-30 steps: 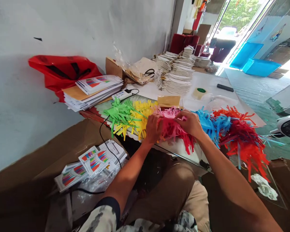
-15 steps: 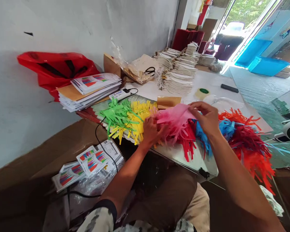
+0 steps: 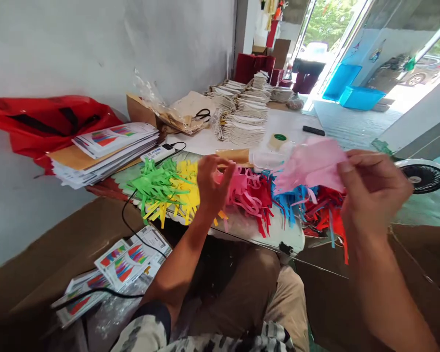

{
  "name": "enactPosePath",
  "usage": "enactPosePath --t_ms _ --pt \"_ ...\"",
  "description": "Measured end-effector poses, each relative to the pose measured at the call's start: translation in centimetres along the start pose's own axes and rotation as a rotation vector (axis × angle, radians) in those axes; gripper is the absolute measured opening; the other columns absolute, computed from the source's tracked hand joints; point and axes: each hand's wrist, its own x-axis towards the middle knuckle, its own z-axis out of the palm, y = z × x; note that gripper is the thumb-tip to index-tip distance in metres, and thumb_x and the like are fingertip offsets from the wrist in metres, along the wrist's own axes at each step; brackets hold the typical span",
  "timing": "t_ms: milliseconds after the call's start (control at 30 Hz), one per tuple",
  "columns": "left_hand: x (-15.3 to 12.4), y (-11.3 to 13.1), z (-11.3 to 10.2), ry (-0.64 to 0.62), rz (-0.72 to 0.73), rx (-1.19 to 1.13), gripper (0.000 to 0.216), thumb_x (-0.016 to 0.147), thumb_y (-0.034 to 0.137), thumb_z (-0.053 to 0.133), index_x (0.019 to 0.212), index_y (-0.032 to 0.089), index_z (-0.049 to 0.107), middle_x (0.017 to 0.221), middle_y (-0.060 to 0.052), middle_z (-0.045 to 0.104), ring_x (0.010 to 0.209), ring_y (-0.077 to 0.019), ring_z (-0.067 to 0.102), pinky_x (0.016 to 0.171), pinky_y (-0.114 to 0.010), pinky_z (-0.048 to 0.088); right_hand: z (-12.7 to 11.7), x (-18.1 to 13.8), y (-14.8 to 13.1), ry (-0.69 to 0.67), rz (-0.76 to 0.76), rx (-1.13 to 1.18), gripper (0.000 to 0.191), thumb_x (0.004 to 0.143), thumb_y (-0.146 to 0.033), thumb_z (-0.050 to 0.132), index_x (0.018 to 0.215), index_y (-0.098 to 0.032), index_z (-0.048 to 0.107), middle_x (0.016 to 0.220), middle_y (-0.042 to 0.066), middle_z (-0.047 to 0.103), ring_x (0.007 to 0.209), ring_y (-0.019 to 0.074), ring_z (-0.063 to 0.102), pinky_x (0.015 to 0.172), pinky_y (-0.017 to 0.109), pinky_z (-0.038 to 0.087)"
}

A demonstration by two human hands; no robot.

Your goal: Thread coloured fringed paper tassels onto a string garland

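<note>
My right hand (image 3: 377,188) pinches a sheet of pink fringed tissue paper (image 3: 315,164) between thumb and fingers, holding it up above the table's right side. Its cut strips trail to the left. My left hand (image 3: 210,183) is raised over the yellow fringe (image 3: 187,188), thumb and forefinger curved toward each other with nothing visible between them. Just right of that hand lies a bunch of pink fringe (image 3: 242,188), followed by red fringe (image 3: 266,205) and blue fringe (image 3: 289,198). Green fringe (image 3: 152,181) lies at the left end of the row.
Stacked printed cards (image 3: 106,151) sit beside a red bag (image 3: 55,127) by the wall. White bundles (image 3: 245,112), scissors (image 3: 203,114), a tape roll (image 3: 279,138) and a black remote (image 3: 313,130) lie farther back. A fan (image 3: 423,176) stands at right; packaged cards (image 3: 113,266) lie below left.
My right hand has drawn a pink fringed sheet up and right, away from the pink bunch. My left hand has lifted off the bunch. The view has turned right.
</note>
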Motion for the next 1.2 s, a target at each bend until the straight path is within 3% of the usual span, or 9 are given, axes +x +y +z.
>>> enactPosePath --t_ms 233,433,500,633,733,800,900,1067,1200 --pt "-1.2 10.5 2.7 -0.408 0.118 -0.43 0.025 0.095 0.044 0.078 0.108 0.023 0.071 0.102 -0.003 0.072 0.096 -0.0158 0.064 0.087 -0.032 0.053 -2.8 -6.6 -4.5 -0.123 0.091 -0.178 0.006 0.093 -0.025 0.078 0.09 -0.023 0.072 0.1 0.006 0.075 0.098 0.0222 0.071 0.085 0.039 0.055" --pt "-2.2 11.9 3.0 -0.67 0.085 -0.646 0.019 0.095 0.036 0.078 0.093 0.021 0.068 0.096 -0.002 0.07 0.092 -0.0144 0.064 0.087 -0.031 0.053 -7.5 -8.3 -6.7 -0.247 0.183 -0.158 0.004 0.094 -0.023 0.077 0.093 -0.025 0.074 0.102 0.007 0.074 0.098 0.0233 0.069 0.082 0.038 0.055" --pt "-2.0 12.4 2.6 -0.86 0.036 -0.77 0.018 0.096 0.033 0.076 0.088 0.02 0.065 0.093 -0.003 0.069 0.091 -0.0146 0.063 0.085 -0.03 0.051 -8.9 -8.4 -7.1 -0.331 0.25 -0.125 0.007 0.095 -0.028 0.077 0.101 -0.026 0.075 0.109 0.008 0.073 0.108 0.0258 0.069 0.093 0.041 0.056" --pt "-1.7 13.3 1.8 -1.336 -0.167 -1.008 0.025 0.095 0.036 0.074 0.084 0.019 0.058 0.082 -0.001 0.058 0.075 -0.0119 0.052 0.07 -0.027 0.045 -10.6 -8.5 -6.8 -0.431 0.446 0.184 0.055 0.096 -0.06 0.069 0.143 -0.032 0.062 0.144 0.01 0.062 0.142 0.0327 0.055 0.121 0.052 0.043" --pt "-2.1 13.4 1.6 -1.563 -0.377 -1.139 0.033 0.093 0.043 0.076 0.084 0.019 0.055 0.078 0.001 0.052 0.068 -0.0105 0.046 0.061 -0.026 0.039 -11.2 -9.2 -6.2 -0.632 0.592 0.245 0.062 0.096 -0.072 0.061 0.143 -0.032 0.062 0.141 0.009 0.064 0.135 0.0324 0.059 0.119 0.05 0.045" --pt "-2.6 13.0 1.5 -1.62 -0.506 -1.169 0.035 0.092 0.046 0.076 0.087 0.019 0.055 0.077 0.002 0.052 0.065 -0.0096 0.045 0.057 -0.025 0.036 -11.7 -10.1 -5.8 -0.755 0.683 0.204 0.043 0.096 -0.065 0.067 0.114 -0.026 0.074 0.111 0.007 0.07 0.104 0.0259 0.067 0.095 0.04 0.055" --pt "-3.3 11.5 1.4 -1.648 -0.636 -1.118 0.036 0.092 0.049 0.076 0.092 0.02 0.054 0.071 0.005 0.051 0.057 -0.0074 0.042 0.052 -0.023 0.032 -12.8 -11.3 -5.2 -0.751 0.814 0.21 0.039 0.095 -0.053 0.074 0.076 -0.02 0.064 0.073 0.0 0.056 0.066 0.0145 0.051 0.06 0.028 0.042" --pt "-4.3 7.5 1.7 -1.588 -0.728 -0.866 0.044 0.088 0.049 0.081 0.11 0.024 0.053 0.067 0.008 0.056 0.051 -0.008 0.047 0.048 -0.02 0.032 -13.1 -11.8 -3.1 -0.715 0.956 0.068 0.036 0.091 -0.052 0.078 0.083 -0.02 0.064 0.072 -0.003 0.053 0.061 0.012 0.045 0.054 0.025 0.034" --pt "-5.0 5.2 2.6 -1.363 -0.436 -0.384 0.044 0.093 0.042 0.076 0.129 0.022 0.06 0.083 0.002 0.069 0.063 -0.0129 0.064 0.059 -0.025 0.048 -11.7 -12.6 0.8 -0.706 0.909 -0.205 0.031 0.09 -0.05 0.075 0.095 -0.021 0.065 0.077 -0.003 0.06 0.062 0.0138 0.052 0.058 0.027 0.039"
